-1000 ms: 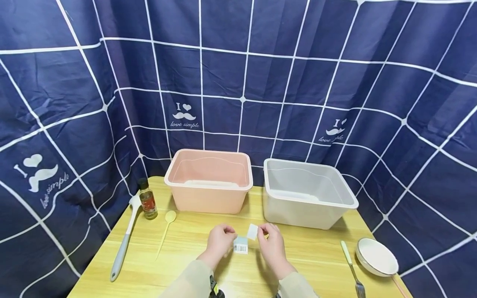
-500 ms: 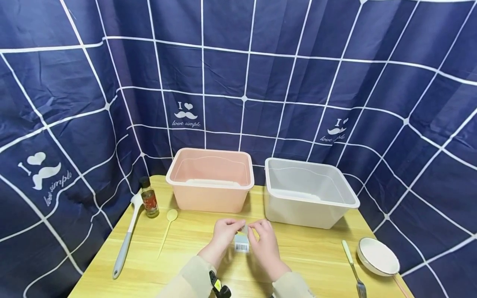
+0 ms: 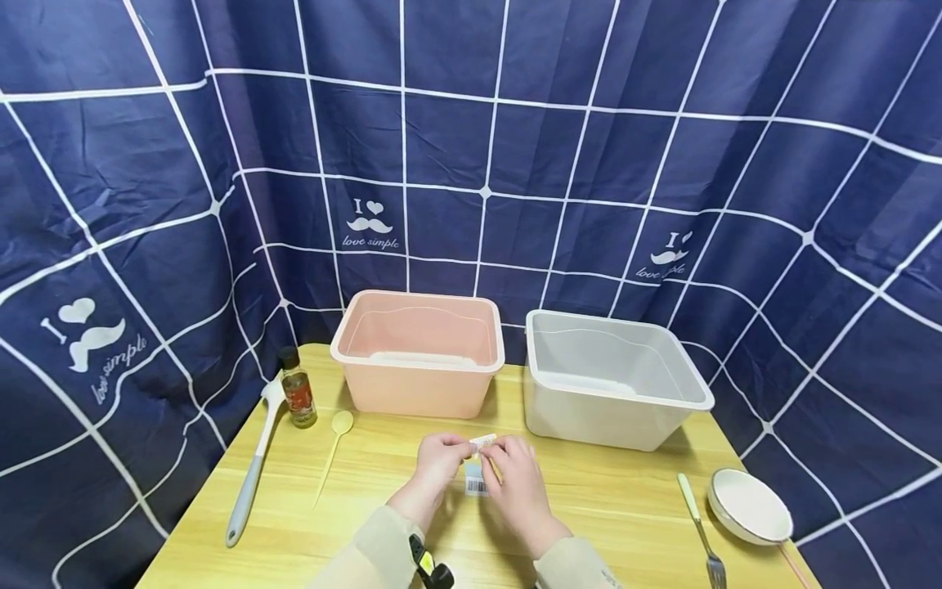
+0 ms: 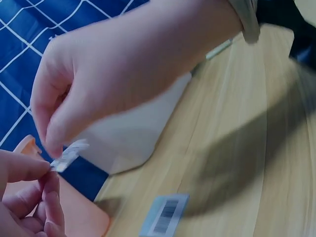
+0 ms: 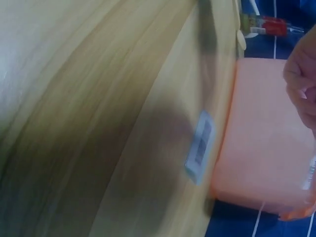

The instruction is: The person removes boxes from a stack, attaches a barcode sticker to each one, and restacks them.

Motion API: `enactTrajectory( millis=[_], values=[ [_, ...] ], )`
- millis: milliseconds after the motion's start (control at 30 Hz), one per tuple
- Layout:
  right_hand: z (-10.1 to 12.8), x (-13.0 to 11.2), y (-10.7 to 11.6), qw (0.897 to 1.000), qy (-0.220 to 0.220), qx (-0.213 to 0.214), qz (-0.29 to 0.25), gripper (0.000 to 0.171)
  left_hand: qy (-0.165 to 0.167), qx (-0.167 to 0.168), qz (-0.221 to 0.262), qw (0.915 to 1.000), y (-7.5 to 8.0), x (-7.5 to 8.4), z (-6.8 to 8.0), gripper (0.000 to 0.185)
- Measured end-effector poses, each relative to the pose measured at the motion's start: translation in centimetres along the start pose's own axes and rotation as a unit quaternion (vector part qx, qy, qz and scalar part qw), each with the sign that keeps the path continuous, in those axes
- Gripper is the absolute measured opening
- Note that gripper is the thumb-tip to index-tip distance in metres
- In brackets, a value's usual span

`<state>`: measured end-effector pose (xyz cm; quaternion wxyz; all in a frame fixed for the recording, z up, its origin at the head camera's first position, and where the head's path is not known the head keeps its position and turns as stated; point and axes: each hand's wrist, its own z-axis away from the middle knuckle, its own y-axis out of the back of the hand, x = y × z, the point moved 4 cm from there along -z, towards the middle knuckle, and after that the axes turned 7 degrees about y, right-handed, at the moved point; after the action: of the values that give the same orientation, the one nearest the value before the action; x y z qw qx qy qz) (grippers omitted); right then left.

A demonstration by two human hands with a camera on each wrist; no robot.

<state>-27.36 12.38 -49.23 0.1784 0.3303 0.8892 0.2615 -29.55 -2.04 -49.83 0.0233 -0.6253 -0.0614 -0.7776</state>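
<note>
White slip (image 3: 482,441), held by right hand (image 3: 518,481), left hand (image 3: 438,461) now pinching too

High head view, facing forward and down over the table (image 3: 618,499), left wrist view tilted in close, right wrist view tipped sideways, both catching barcoded packet (image 4: 164,216), pink bin (image 5: 266,128)

A pink bin (image 3: 419,393) and a gray bin (image 3: 589,417) stand slightly apart along the back of a wood-grain table (image 3: 611,491), before a navy curtain (image 3: 441,147) with white grid lines. At left, a dark-capped bottle (image 3: 299,395) stands upright between a gray-handled utensil (image 3: 253,477) and a yellow spoon (image 3: 332,456); at right, a green-handled fork (image 3: 700,530) lies near a dark-rimmed white bowl (image 3: 749,505).
</note>
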Motion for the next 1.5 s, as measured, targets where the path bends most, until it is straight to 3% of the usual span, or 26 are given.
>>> enactTrajectory(
  millis=[100,167,233,300,400,433,500,567,700,933,1033,1233,1400,1500],
  values=[
    [-0.2,0.6,0.1,0.995,-0.086,-0.005,-0.046,0.008,-0.013,0.0,-0.015,0.9998,0.5,-0.1,-0.1,0.011],
    [-0.3,1.4,0.3,0.978,-0.181,-0.011,-0.1,0.011,-0.03,-0.008,-0.029,0.9991,1.0,0.0,-0.2,0.01],
    [-0.2,2.3,0.2,0.942,-0.284,-0.023,-0.175,0.016,-0.044,-0.026,-0.04,0.9978,1.4,0.0,-0.2,0.01],
    [-0.1,3.0,-0.1,0.892,-0.369,-0.042,-0.257,0.023,-0.063,-0.045,-0.058,0.9953,1.9,0.0,-0.3,0.009],
    [0.2,3.5,-0.8,0.825,-0.437,-0.084,-0.349,0.031,-0.09,-0.073,-0.084,0.9897,2.6,0.0,-0.4,0.008],
    [0.2,3.5,-1.1,0.809,-0.446,-0.099,-0.371,0.031,-0.097,-0.08,-0.092,0.9878,2.8,0.0,-0.4,0.008],
    [0.3,3.4,-1.5,0.795,-0.447,-0.124,-0.392,0.03,-0.106,-0.09,-0.104,0.9848,3.2,-0.1,-0.4,0.007],
    [0.2,3.1,-2.0,0.791,-0.438,-0.14,-0.403,0.025,-0.111,-0.094,-0.109,0.9834,3.6,-0.2,-0.4,0.007],
    [-0.1,1.8,-2.8,0.8,-0.417,-0.146,-0.406,0.02,-0.103,-0.084,-0.119,0.984,4.5,-0.5,-0.3,0.012],
    [-1.0,-0.6,-4.5,0.84,-0.382,-0.104,-0.372,0.032,-0.112,-0.022,-0.155,0.9813,5.9,-1.4,-0.7,0.02],
    [-1.5,-1.0,-5.5,0.847,-0.378,-0.091,-0.363,0.035,-0.116,0.019,-0.159,0.9804,6.5,-1.7,-1.1,0.019],
    [-2.7,-0.9,-7.3,0.843,-0.408,-0.071,-0.342,0.022,-0.105,0.077,-0.147,0.9806,7.3,-2.4,-2.2,0.019],
    [-3.4,-1.0,-8.8,0.828,-0.437,-0.055,-0.347,0.018,-0.11,0.123,-0.149,0.975,7.8,-2.7,-3.2,0.02],
    [-4.0,-1.2,-9.6,0.833,-0.429,-0.044,-0.347,0.021,-0.126,0.143,-0.16,0.9686,8.0,-2.6,-3.8,0.019]
  ],
)
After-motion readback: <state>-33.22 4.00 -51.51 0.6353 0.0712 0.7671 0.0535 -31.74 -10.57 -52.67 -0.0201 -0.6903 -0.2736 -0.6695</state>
